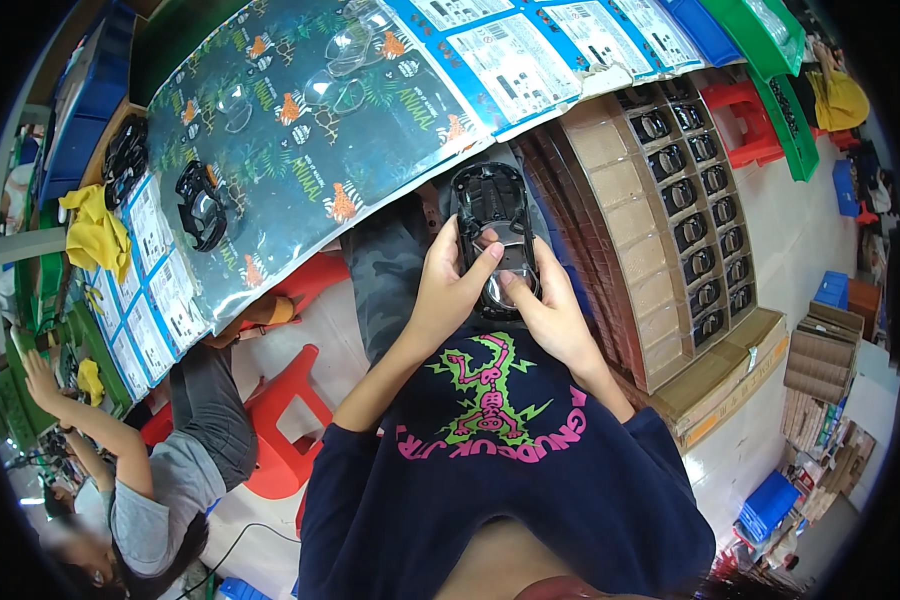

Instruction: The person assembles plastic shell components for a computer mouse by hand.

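Both hands grip a black toy car body shell (490, 188) with clear window plastic, held above my lap just off the table's front edge. My left hand (454, 285) wraps its left side, thumb lying over the clear part. Along the right side, my right hand (548, 305) curls round the lower end, its thumb pressed on the clear plastic. Another black shell (202, 205) lies on the patterned table mat (290, 150). Clear window pieces (340, 92) are scattered farther back on that mat. What lies beneath the held shell is hidden.
On my right, a compartment tray (660, 290) holds rows of black shells, on a stack above a cardboard box (735, 375). Yellow cloth (100, 230) and piled black parts (125, 155) sit at far left. A co-worker (170, 480) sits left, near a red stool (288, 425).
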Available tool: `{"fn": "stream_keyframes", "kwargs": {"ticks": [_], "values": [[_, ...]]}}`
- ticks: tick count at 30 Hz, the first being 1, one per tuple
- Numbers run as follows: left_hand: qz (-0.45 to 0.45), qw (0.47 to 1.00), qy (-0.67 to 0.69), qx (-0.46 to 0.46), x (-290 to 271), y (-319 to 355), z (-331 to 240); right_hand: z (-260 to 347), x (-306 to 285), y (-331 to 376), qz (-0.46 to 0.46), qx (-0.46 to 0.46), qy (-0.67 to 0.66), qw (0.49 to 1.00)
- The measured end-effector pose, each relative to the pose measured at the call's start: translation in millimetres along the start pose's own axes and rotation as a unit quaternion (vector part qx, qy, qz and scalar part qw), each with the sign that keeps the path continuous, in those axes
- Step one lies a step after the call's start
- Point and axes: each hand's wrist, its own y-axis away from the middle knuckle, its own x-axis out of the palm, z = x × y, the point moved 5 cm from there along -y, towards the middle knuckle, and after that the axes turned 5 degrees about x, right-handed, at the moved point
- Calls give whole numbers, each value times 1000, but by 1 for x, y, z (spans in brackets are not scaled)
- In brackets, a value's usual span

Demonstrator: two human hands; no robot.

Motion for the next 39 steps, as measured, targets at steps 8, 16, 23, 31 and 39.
{"fn": "stream_keyframes", "kwargs": {"ticks": [8,16,23,31,39], "values": [[-27,999,-26,6,0,4,-3,2,4,-2,-24,4,3,1000],[13,999,-41,0,-1,2,-1,10,5,-1,-42,-29,31,998],[-15,996,-73,47,0,0,-6,13,2,-2,-54,-54,81,994],[-25,997,-46,61,-10,6,-16,12,12,-3,-59,-106,154,981],[-152,965,-164,136,-64,32,-57,22,46,-3,88,-134,122,979]]}}
